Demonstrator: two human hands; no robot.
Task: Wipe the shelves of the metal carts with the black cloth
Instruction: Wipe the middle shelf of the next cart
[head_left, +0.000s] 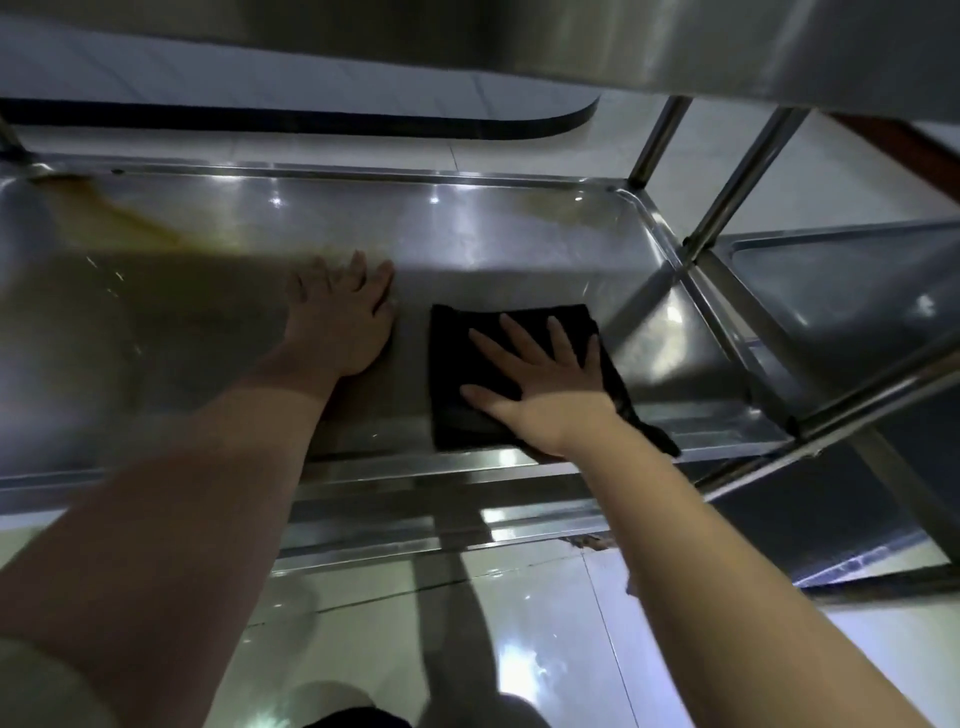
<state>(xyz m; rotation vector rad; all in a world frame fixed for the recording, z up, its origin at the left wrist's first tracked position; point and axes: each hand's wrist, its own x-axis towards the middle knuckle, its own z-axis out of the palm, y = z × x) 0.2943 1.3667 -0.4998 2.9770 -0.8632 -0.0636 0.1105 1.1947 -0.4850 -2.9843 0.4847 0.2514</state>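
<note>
Right hand: the right hand (540, 384) lies flat, palm down and open, with fingers spread and pointing away from the person toward the back of the shelf.
Under it: the black cloth (457, 364), pressed onto the shelf by palm and fingers, not pinched.
Cloth shape: folded into a nearly square pad. Its straight left edge runs front to back, and its far edge lies parallel to the shelf's back rim.
Cloth tail: a loose end trails past the wrist toward the near right, so the whole piece stretches from far left to near right.
Cloth place: right half of the lower shelf (493, 244), its near edge touching the front rim (415, 467).
Left hand: the left hand (340, 317) is also open and flat on the bare metal, fingers together and pointing to the back, just beside the cloth but apart from it.
Shelf: a stainless tray with a raised lip, its long axis running left to right.
Stains: a brown streak (119, 218) at the far left and a fainter brown patch (561, 210) near the far right corner.
Frame: upright posts (660, 140) at the right end and an upper shelf (571, 36) overhead.
Neighbour: a second cart's shelf (841, 291) stands just to the right.
Below: a glossy tiled floor (545, 649).
</note>
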